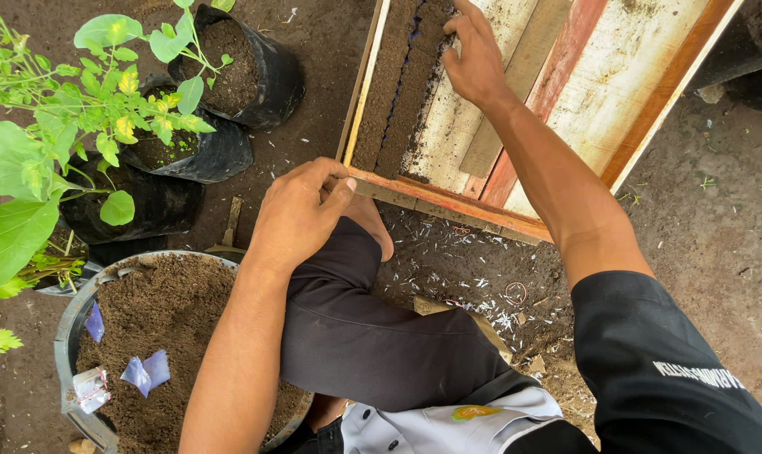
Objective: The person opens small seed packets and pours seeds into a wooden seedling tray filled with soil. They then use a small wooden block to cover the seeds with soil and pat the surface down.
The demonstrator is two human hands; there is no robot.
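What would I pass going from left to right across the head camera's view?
Green leafy plants → grey round tub of brown soil → left hand on the frame's corner → rows of dark soil blocks → right hand → wooden frame's orange outer rail.

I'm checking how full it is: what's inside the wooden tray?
The tray holds two rows of dark soil blocks along its left side; the rest is bare boards. The right hand covers the rows' far end.

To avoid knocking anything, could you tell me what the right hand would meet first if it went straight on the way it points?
The right hand already touches the soil rows in the wooden tray; beyond looks free.
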